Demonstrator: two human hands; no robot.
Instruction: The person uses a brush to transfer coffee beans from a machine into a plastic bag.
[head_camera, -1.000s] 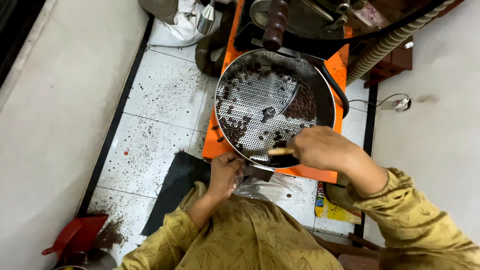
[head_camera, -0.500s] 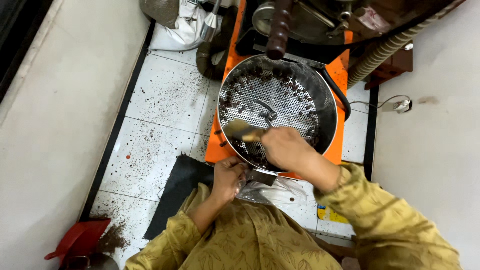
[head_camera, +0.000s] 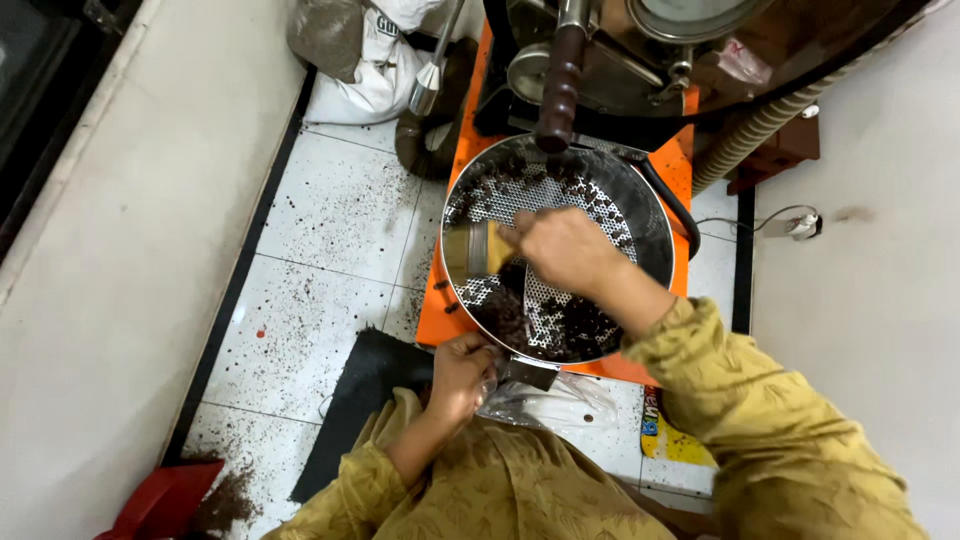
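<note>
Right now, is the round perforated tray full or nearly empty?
Nearly empty: the tray shows mostly bare perforated metal, with dark beans only in patches near its front.

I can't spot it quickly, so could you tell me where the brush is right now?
In the head view, the brush is in the right hand, over the left side of the round perforated tray, above the dark beans.

The round perforated steel tray (head_camera: 640, 215) looked dull grey and punched all over, with matt dark-brown roasted beans (head_camera: 570, 335) lying on it. The flat wooden-handled brush (head_camera: 472, 249) had pale, soft bristles. The clear plastic bag (head_camera: 545, 402) at the tray's near edge shone crinkly, while the white floor tiles (head_camera: 340, 205) looked glossy under gritty specks.
</note>
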